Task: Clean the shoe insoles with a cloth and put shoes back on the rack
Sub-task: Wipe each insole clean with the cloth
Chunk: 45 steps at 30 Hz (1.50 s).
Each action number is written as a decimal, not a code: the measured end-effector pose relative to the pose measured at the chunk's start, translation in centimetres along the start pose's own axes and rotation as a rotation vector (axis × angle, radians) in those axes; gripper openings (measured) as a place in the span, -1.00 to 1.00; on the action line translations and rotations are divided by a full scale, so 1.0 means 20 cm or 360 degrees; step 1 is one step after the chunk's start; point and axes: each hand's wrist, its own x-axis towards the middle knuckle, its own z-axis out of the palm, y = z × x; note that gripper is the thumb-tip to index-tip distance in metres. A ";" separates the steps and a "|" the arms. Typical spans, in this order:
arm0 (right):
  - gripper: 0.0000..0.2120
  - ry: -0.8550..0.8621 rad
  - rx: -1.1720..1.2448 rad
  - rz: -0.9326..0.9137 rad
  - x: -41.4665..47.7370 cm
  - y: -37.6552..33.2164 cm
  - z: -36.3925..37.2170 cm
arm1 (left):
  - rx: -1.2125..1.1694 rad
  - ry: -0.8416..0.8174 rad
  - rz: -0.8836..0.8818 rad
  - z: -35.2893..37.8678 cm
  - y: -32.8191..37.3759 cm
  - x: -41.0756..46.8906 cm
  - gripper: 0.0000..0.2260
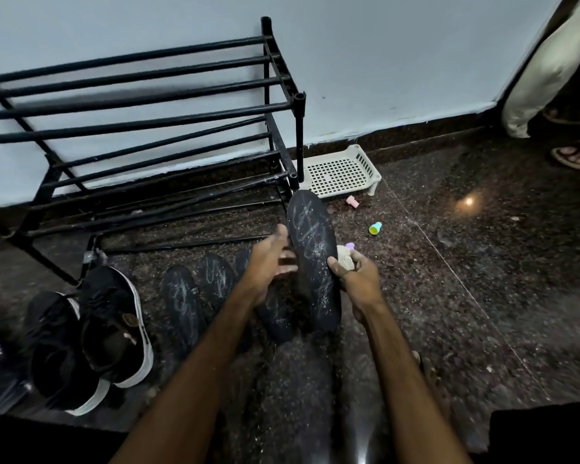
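Your right grip (355, 276) is clamping the white-scribbled insole (312, 249) by its right edge, thumb lying on its face, and is bunching the pale cloth (345, 257) against that edge, holding the insole above the floor (449, 262) near the rack (141, 105). Your left grip (270, 262) is hovering with fingers spread apart just beside the insole's left edge, too blurred to tell whether it is touching. The other insoles (183, 303) are lying on the floor under your left arm, with the black shoes (114, 323) sitting to their left.

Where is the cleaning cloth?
In the head view, right of centre: the cloth is bunched in the right hand, against the right edge of the insole which that hand holds up, below the white tray.
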 end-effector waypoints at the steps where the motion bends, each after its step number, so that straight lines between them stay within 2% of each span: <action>1: -0.71 -0.0055 -0.0011 0.0011 -0.04 -0.01 0.00 | -0.0191 -0.0018 -0.0008 -0.01 0.03 -0.01 -0.34; 3: -0.69 -0.0185 -0.0057 0.0038 -0.11 -0.02 0.03 | -0.0583 -0.0102 0.0009 -0.01 0.10 -0.04 -0.27; 5: -0.70 -0.0251 -0.0067 0.0032 -0.16 -0.03 0.09 | -0.0821 -0.0158 0.0004 0.00 0.16 -0.06 -0.23; 9: -0.73 -0.0263 -0.0016 0.0059 -0.21 -0.04 0.12 | -0.0919 -0.0172 -0.0009 0.05 0.22 -0.05 -0.22; 11: -0.85 -0.0079 -0.0032 0.0030 -0.23 -0.09 0.09 | -0.0935 -0.0152 -0.0005 0.05 0.22 -0.03 -0.25; 13: -0.88 0.0261 -0.0329 -0.0241 -0.24 -0.20 0.05 | -0.0908 -0.0157 -0.0017 0.06 0.21 -0.02 -0.26; 15: -0.84 0.0429 -0.0647 -0.0652 -0.23 -0.33 0.06 | -0.0894 -0.0203 -0.0029 0.08 0.21 -0.01 -0.26; 18: -0.77 0.0287 -0.0949 -0.1158 -0.19 -0.47 0.16 | -0.0901 -0.0276 -0.0087 0.11 0.22 -0.01 -0.26; 20: -0.77 0.0000 -0.1204 -0.1278 -0.20 -0.48 0.21 | -0.0919 -0.0321 -0.0085 0.10 0.24 -0.01 -0.25; 22: -0.80 -0.0369 -0.1349 -0.1097 -0.25 -0.46 0.19 | -0.0931 -0.0315 -0.0059 0.09 0.25 0.00 -0.26; 25: -0.86 -0.0686 -0.1350 -0.0481 -0.36 -0.46 0.04 | -0.0919 -0.0318 -0.0008 0.06 0.24 0.02 -0.29; 27: -0.88 -0.0543 -0.1350 -0.0472 -0.38 -0.50 -0.02 | -0.0954 -0.0394 0.0005 0.06 0.23 0.01 -0.28; 30: -0.78 -0.0028 -0.1135 -0.0873 -0.35 -0.55 0.00 | -0.0993 -0.0500 -0.0001 0.10 0.23 0.00 -0.28; 31: -0.75 0.0023 -0.1141 -0.0980 -0.34 -0.55 0.01 | -0.0993 -0.0512 0.0008 0.12 0.23 -0.01 -0.27; 32: -0.76 -0.0052 -0.1178 -0.0997 -0.35 -0.52 0.02 | -0.0993 -0.0516 0.0026 0.13 0.24 0.00 -0.28; 33: -0.78 -0.0232 -0.1255 -0.0884 -0.35 -0.47 0.01 | -0.1000 -0.0505 0.0052 0.13 0.25 0.00 -0.28; 36: -0.87 -0.0752 -0.1579 -0.0268 -0.41 -0.31 -0.07 | -0.1143 -0.0467 0.0135 0.10 0.27 0.04 -0.30; 38: -0.85 -0.0737 -0.1623 -0.0102 -0.42 -0.31 -0.15 | -0.1189 -0.0450 0.0157 0.07 0.28 0.06 -0.30; 39: -0.84 -0.0584 -0.1537 -0.0168 -0.41 -0.34 -0.18 | -0.1180 -0.0441 0.0161 0.07 0.28 0.07 -0.30; 41: -0.82 -0.0167 -0.1307 -0.0546 -0.39 -0.42 -0.20 | -0.1154 -0.0428 0.0163 0.07 0.27 0.07 -0.30; 42: -0.80 -0.0050 -0.1195 -0.0740 -0.39 -0.46 -0.18 | -0.1146 -0.0420 0.0160 0.07 0.27 0.06 -0.30; 43: -0.79 -0.0034 -0.1102 -0.0846 -0.39 -0.48 -0.15 | -0.1138 -0.0409 0.0151 0.08 0.27 0.06 -0.31; 45: -0.81 -0.0280 -0.1074 -0.0707 -0.43 -0.44 -0.07 | -0.1115 -0.0386 0.0131 0.10 0.26 0.04 -0.33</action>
